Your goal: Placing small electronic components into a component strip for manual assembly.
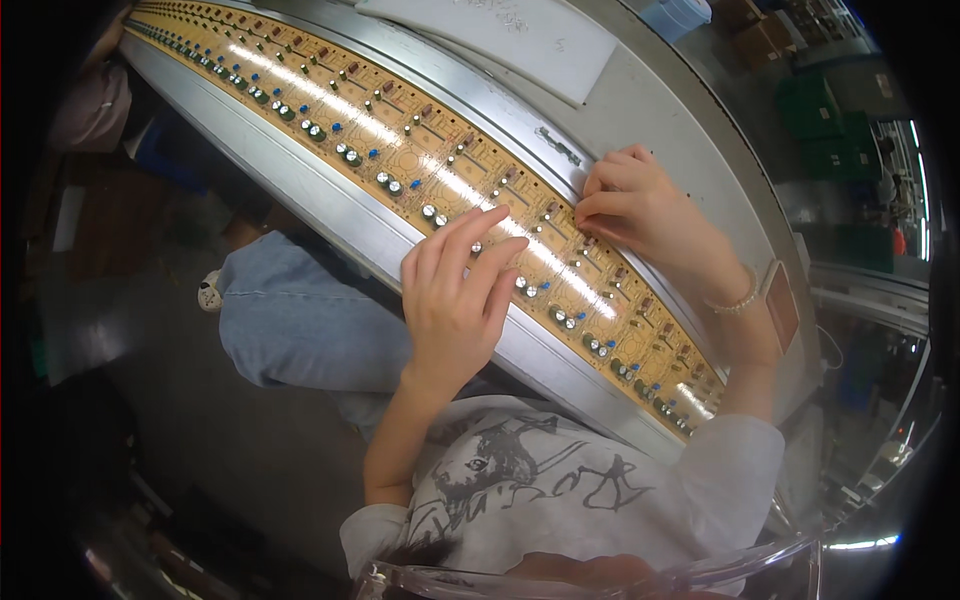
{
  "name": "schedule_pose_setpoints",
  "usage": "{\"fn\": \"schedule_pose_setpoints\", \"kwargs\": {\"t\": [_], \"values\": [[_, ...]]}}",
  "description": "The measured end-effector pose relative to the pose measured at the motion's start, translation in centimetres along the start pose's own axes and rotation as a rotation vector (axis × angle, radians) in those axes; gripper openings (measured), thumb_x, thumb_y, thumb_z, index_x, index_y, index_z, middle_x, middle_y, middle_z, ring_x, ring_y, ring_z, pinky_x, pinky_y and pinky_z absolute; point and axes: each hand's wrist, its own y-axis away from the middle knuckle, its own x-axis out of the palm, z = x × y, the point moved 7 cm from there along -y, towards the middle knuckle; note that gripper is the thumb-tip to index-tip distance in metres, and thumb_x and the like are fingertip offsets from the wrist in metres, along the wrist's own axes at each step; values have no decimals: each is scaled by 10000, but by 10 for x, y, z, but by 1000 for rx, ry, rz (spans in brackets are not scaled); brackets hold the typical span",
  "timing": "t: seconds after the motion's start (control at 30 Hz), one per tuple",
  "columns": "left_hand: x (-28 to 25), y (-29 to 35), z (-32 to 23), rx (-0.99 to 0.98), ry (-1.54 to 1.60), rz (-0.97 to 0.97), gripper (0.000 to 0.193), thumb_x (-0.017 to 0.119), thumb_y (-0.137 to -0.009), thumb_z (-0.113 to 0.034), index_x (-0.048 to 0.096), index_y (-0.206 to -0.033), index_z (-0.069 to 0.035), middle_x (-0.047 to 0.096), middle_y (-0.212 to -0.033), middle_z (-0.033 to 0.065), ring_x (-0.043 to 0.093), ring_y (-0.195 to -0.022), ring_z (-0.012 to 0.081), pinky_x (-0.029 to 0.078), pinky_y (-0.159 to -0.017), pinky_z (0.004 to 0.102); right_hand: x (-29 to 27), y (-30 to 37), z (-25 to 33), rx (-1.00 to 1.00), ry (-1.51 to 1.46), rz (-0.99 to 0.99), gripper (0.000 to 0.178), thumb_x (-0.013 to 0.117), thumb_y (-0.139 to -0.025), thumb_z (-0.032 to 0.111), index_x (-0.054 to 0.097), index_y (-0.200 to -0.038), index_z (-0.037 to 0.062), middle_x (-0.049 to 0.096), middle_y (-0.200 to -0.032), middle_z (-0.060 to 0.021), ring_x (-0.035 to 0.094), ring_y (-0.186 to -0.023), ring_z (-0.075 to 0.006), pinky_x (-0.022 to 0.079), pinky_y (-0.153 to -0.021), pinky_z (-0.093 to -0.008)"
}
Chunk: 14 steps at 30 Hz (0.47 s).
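Note:
A long yellow-brown circuit board panel (400, 158) lies along a metal rail track, set with rows of small components. Silver-topped capacitors (388, 182) stand in pairs along its near side, with small blue parts (415, 185) beside them. My left hand (455, 285) rests over the near edge of the board, fingers spread, with nothing visible in it. At the far edge of the board, my right hand (628, 200) has its thumb and fingers pinched together. Whatever sits between those fingertips is hidden or too small to make out.
Metal rails (270, 165) flank the board on both sides. On the grey bench beyond lies a white sheet (530, 40) with small loose parts on it. A phone-like flat object (782, 305) is by my right wrist. Another person's sleeve (95, 110) shows at far left.

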Motion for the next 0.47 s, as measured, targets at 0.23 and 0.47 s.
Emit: {"fn": "schedule_pose_setpoints", "kwargs": {"t": [0.23,0.47], "values": [[0,0,3,-6,-6,-13,295,657,-778,-82,653,-1068,-136,589,-1268,-5,520,-1182,207,337,-1014,361,-4,-1,11,-68,102,-3,98,733,-736,64,652,-787,86,536,-805,16,504,-807,-145,363,-968,-369],[-1,-1,4,-5,-1,-17,284,648,-796,-98,651,-1076,-143,588,-1273,-2,516,-1191,211,334,-1022,366,0,-2,24,-188,397,78,34,673,-773,107,646,-788,93,544,-812,10,519,-807,-146,334,-1074,-467]]}}
